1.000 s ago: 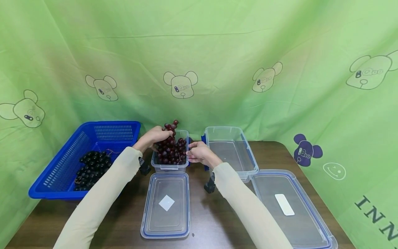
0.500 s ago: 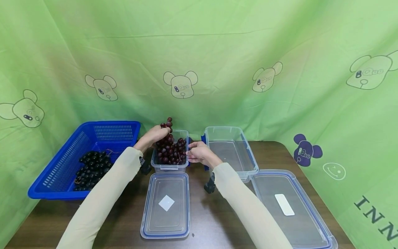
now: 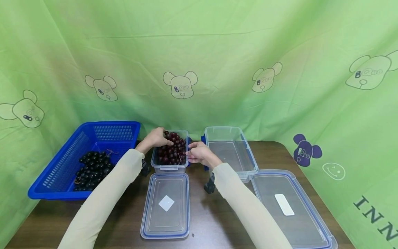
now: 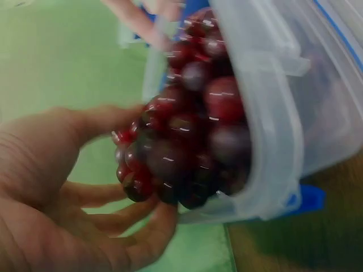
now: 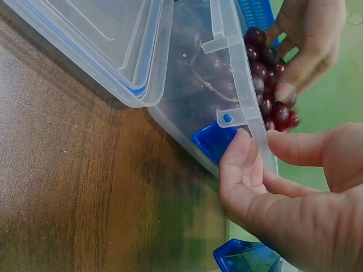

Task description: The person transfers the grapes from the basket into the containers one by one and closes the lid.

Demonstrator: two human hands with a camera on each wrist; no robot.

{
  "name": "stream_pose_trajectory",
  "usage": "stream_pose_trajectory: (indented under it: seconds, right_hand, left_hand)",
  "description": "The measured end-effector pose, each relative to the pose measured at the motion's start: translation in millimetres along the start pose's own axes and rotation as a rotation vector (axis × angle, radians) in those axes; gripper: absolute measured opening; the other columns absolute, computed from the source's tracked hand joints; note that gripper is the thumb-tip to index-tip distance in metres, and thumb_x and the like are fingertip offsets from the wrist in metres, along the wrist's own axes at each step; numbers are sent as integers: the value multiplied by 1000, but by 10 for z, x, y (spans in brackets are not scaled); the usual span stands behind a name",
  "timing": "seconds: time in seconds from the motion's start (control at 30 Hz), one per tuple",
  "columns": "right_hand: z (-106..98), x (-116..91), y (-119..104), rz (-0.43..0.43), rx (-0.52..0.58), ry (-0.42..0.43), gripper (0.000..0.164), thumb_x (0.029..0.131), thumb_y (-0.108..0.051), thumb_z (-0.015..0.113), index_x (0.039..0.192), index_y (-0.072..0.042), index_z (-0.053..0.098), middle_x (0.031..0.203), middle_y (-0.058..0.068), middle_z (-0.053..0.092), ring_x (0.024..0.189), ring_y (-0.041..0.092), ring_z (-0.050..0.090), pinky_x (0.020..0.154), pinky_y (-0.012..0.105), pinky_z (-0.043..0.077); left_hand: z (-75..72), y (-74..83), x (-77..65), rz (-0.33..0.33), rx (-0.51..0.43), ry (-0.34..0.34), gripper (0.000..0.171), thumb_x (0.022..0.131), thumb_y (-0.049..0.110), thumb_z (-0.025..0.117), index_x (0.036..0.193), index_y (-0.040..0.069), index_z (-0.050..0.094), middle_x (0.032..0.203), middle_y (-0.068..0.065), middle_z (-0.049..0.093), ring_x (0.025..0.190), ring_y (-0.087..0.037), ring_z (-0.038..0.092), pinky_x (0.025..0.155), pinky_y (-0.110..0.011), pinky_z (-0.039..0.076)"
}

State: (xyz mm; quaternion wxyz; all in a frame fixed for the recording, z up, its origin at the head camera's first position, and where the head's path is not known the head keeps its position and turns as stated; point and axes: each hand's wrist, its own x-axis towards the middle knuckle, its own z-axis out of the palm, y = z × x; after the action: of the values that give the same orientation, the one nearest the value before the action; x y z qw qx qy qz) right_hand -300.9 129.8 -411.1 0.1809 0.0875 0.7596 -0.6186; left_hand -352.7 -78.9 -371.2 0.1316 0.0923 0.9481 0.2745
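Red grapes (image 3: 171,152) fill the small clear plastic box (image 3: 170,168) at the middle of the table. My left hand (image 3: 157,137) is at the box's far left, its thumb and fingers around the near part of the bunch, as the left wrist view shows; some fingertips are hidden behind grapes. My right hand (image 3: 200,153) pinches the box's right wall, thumb at the rim and fingers on the outside beside a blue latch (image 5: 214,141). In the right wrist view, grapes (image 5: 266,71) rise above the rim beneath the left hand.
A blue basket (image 3: 53,166) with black grapes (image 3: 93,169) stands at the left. A larger clear box (image 3: 231,152) stands to the right, with its lid (image 3: 298,221) in front. The small box's lid (image 3: 166,221) lies nearer on the wooden table (image 3: 211,221).
My left hand has lowered the upper part of the red grape bunch into the small box; its grapes no longer stick up high. The right hand has stayed at the box's side.
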Motion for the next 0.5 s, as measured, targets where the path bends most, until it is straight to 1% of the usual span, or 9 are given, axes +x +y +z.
stream_pose_trajectory:
  seconds: [0.1, 0.2, 0.27, 0.3, 0.33, 0.37, 0.4, 0.43, 0.5]
  right_hand:
    - [3, 0, 2, 0, -7, -1, 51, 97, 9, 61, 146, 4, 49, 97, 9, 63, 76, 16, 63, 76, 26, 63]
    - [4, -2, 0, -1, -2, 0, 52, 97, 10, 61, 147, 4, 49, 99, 9, 64, 75, 15, 63, 77, 27, 63]
    - [4, -6, -1, -1, 1, 1, 52, 96, 10, 61, 147, 4, 49, 100, 9, 64, 75, 15, 62, 77, 27, 63]
    - [4, -7, -2, -1, 2, 1, 52, 96, 10, 61, 147, 4, 49, 100, 9, 64, 74, 15, 62, 78, 28, 63]
    - [4, -10, -4, 0, 4, 0, 52, 97, 10, 61, 147, 4, 49, 100, 9, 64, 74, 15, 62, 78, 28, 64]
    - [4, -12, -5, 0, 5, 0, 52, 97, 10, 61, 147, 4, 49, 99, 9, 64, 74, 15, 62, 80, 29, 64]
    - [4, -14, -6, 0, 4, 0, 52, 97, 10, 61, 147, 4, 49, 99, 9, 64, 74, 15, 62, 81, 30, 64]
    - [3, -15, -6, -1, 1, 1, 51, 97, 9, 61, 147, 4, 49, 99, 9, 64, 74, 15, 63, 82, 30, 64]
    - [1, -15, -6, -1, -2, 3, 51, 97, 9, 61, 147, 4, 49, 99, 9, 64, 74, 15, 63, 84, 32, 64]
  left_hand:
    - [45, -28, 18, 16, 26, 54, 78, 95, 33, 78, 155, -5, 44, 156, -27, 52, 140, -44, 54, 114, -56, 49]
    - [93, -56, 53, 40, 55, 106, 74, 96, 33, 78, 153, -4, 48, 151, -26, 57, 133, -42, 60, 110, -55, 53]
    - [123, -67, 75, 60, 91, 132, 73, 96, 35, 77, 153, -2, 49, 146, -25, 62, 122, -39, 67, 104, -53, 56]
    - [136, -70, 86, 65, 109, 136, 72, 97, 36, 75, 153, -1, 49, 140, -26, 65, 112, -36, 70, 101, -51, 57]
    - [147, -72, 98, 69, 128, 134, 71, 99, 37, 73, 154, -1, 49, 133, -26, 69, 97, -32, 71, 95, -48, 59]
    - [155, -72, 107, 70, 142, 133, 70, 100, 38, 72, 154, 0, 49, 124, -26, 72, 83, -27, 69, 88, -45, 59]
    - [161, -73, 115, 73, 159, 136, 69, 101, 40, 71, 153, 0, 51, 115, -25, 74, 72, -23, 64, 81, -41, 58]
    - [163, -71, 119, 68, 163, 129, 66, 102, 41, 69, 151, 0, 54, 103, -23, 74, 63, -19, 57, 74, -38, 55]
    - [161, -66, 135, 51, 164, 113, 59, 103, 44, 66, 142, 1, 62, 78, -15, 66, 52, -14, 44, 62, -33, 48]
